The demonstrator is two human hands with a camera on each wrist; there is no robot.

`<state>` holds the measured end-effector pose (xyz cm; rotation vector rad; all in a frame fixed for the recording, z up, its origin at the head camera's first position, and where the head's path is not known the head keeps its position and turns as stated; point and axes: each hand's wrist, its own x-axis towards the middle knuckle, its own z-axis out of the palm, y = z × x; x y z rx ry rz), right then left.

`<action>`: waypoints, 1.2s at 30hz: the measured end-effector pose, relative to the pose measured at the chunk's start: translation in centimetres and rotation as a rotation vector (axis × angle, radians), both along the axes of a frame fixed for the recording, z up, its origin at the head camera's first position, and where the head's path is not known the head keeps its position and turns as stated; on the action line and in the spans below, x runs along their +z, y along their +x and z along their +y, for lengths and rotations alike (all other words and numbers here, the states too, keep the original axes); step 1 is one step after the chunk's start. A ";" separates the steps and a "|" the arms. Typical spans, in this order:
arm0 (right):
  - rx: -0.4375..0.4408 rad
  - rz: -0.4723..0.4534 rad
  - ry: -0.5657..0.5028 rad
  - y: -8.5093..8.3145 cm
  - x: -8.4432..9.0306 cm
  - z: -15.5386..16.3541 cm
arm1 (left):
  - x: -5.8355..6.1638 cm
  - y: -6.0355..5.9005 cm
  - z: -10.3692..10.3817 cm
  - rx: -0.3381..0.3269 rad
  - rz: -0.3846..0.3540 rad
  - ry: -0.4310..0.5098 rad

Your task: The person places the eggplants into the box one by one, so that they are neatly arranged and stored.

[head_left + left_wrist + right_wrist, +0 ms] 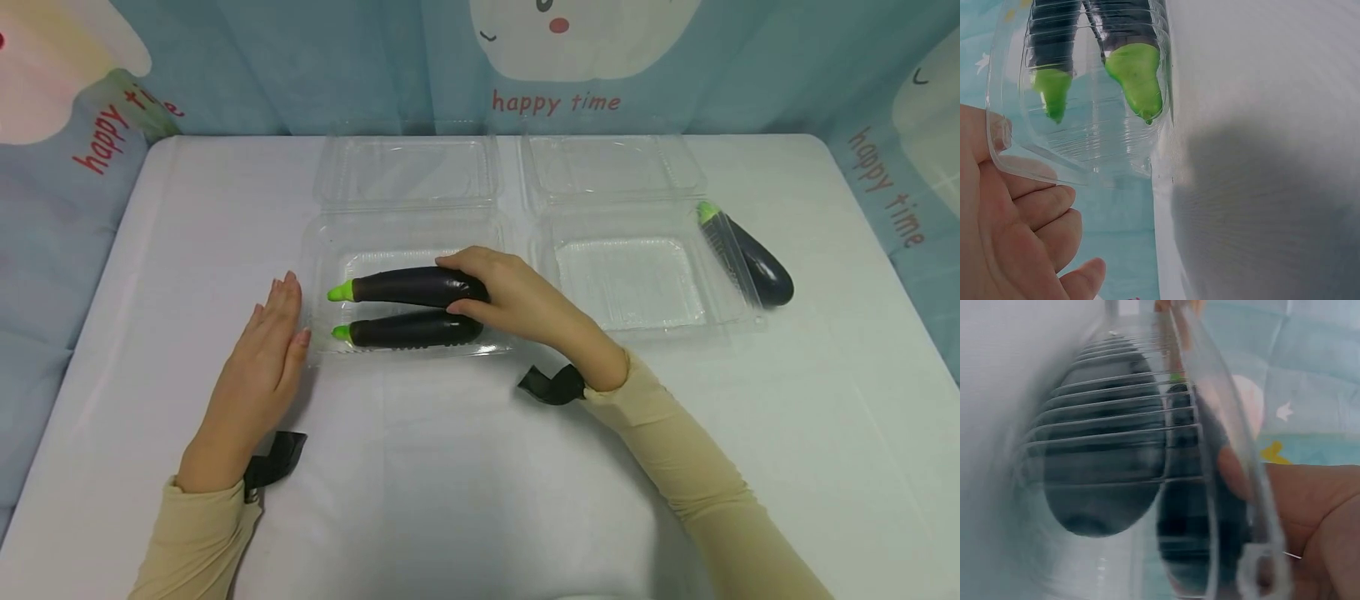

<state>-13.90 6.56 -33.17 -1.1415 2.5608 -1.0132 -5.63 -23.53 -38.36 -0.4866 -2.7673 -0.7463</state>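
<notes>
Two dark eggplants with green stems lie side by side in the left clear plastic box. My right hand [517, 296] grips the far eggplant [408, 286] by its rounded end, thumb on the near side and fingers on the far side. Just in front of it is the near eggplant [408, 331], its green stem [1135, 78] showing through the box wall in the left wrist view. My left hand [258, 367] has its fingers extended at the left edge of the box [321, 250]. Through the ribbed side, the right wrist view shows both rounded ends.
Right of the first box, a second clear box [630, 321] stands with its lid [615, 167] folded back. A third eggplant [761, 267] lies on the white table [420, 492] against its right side. The left box's lid [408, 171] is folded back too. A blue printed curtain [337, 67] hangs behind.
</notes>
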 end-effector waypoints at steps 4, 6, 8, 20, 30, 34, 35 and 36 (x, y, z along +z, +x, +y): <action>-0.010 -0.046 -0.001 -0.2 -0.3 0.0 | -0.1 0.0 0.0 -0.002 0.008 0.001; -0.023 -0.069 -0.004 -0.3 -0.4 0.0 | -0.1 0.0 0.0 -0.005 0.014 0.004; -0.035 -0.090 -0.005 -0.4 -0.5 0.0 | -0.1 0.0 0.1 -0.007 0.022 0.007; -0.018 -0.063 0.037 -0.8 -1.0 -0.1 | -0.2 0.1 0.1 -0.013 0.043 0.015; -0.012 -0.045 0.071 -0.7 -1.1 -0.2 | -0.1 0.1 0.1 -0.013 0.033 0.014; -0.007 -0.042 0.072 -0.7 -1.1 -0.2 | -0.1 0.1 0.2 -0.013 0.040 0.015; -0.006 -0.041 0.072 -0.7 -1.1 -0.2 | -0.1 0.1 0.1 -0.013 0.043 0.015; -0.005 -0.040 0.071 -0.7 -1.1 -0.2 | -0.1 0.1 0.2 -0.014 0.045 0.015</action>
